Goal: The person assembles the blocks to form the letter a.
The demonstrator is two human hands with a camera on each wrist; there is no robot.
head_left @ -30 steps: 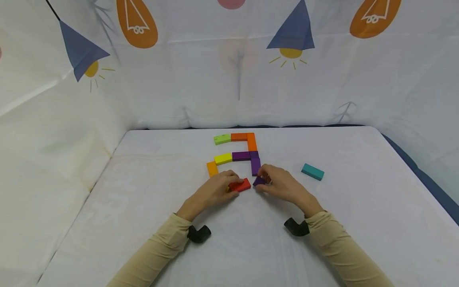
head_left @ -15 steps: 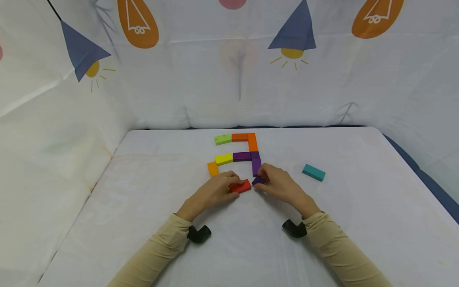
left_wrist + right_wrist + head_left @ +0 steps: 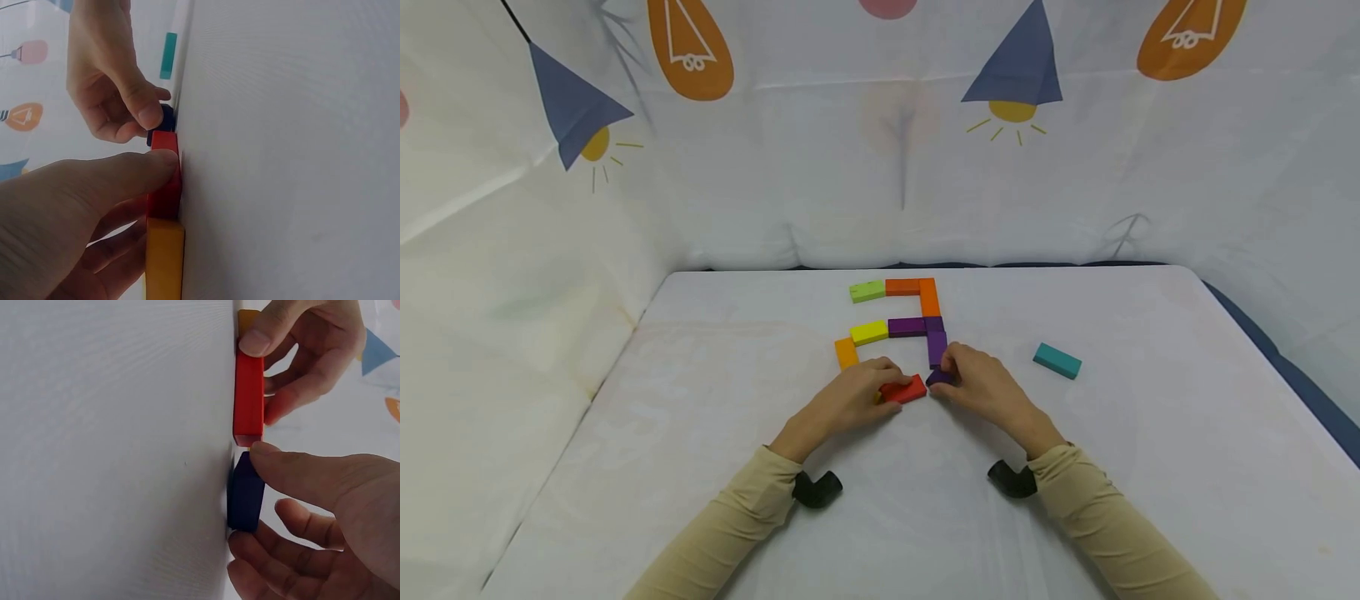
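Observation:
My left hand (image 3: 850, 393) pinches a red block (image 3: 908, 390) between thumb and fingers, flat on the white table. A yellow-orange block (image 3: 164, 262) adjoins the red one's outer end in the left wrist view. With thumb and fingertips, my right hand (image 3: 988, 385) grips a dark purple block (image 3: 939, 377), which looks dark blue in the right wrist view. A small gap parts it from the red block's near end there. Just beyond it lies another purple block (image 3: 937, 350), the end of a column. Fingers partly hide both held blocks.
The row of blocks continues with an orange block (image 3: 846, 353), a yellow block (image 3: 869, 332), a purple block (image 3: 907, 327), orange-red blocks (image 3: 928, 297) and a lime block (image 3: 867, 291). A teal block (image 3: 1057, 361) lies apart on the right. White printed curtains stand behind the table (image 3: 737, 317).
My right hand has shifted slightly left, bringing the dark purple block nearer the red block and the column's end. The left hand stays in place on the red block.

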